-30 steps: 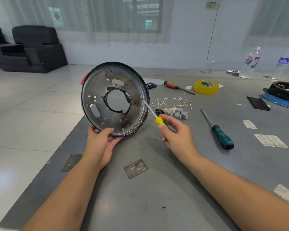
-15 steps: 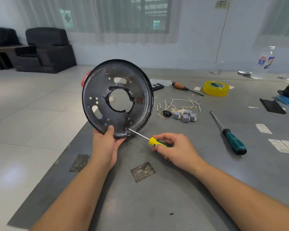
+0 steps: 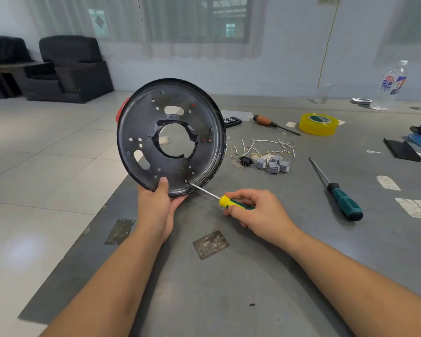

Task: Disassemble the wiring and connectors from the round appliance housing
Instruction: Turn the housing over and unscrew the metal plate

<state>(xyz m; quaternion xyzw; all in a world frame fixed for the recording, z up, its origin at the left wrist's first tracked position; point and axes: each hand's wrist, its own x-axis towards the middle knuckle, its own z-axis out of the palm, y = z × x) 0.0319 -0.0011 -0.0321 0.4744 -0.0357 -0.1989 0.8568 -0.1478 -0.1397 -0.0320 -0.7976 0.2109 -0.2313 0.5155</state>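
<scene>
The round black appliance housing (image 3: 141,132) stands on edge at the table's left side, its underside facing me, with a big ragged hole in the middle. My left hand (image 3: 157,205) grips its bottom rim, thumb on the face. My right hand (image 3: 258,211) grips a yellow-and-green screwdriver (image 3: 225,201), whose tip sits on a screw (image 3: 186,181) near the lower rim. Loose white wires (image 3: 265,145), grey connectors (image 3: 274,164) and a black socket (image 3: 246,161) lie on the table behind.
A teal-handled screwdriver (image 3: 345,203) lies to the right, a wooden-handled one (image 3: 265,121) and a yellow tape roll (image 3: 318,124) farther back. Plastic bottle (image 3: 390,86) at the far right. The grey table's (image 3: 229,288) left edge runs diagonally beside tiled floor.
My right hand swung the screwdriver down from the housing's right rim and set its tip on a screw near the bottom. The left hand kept its grip.
</scene>
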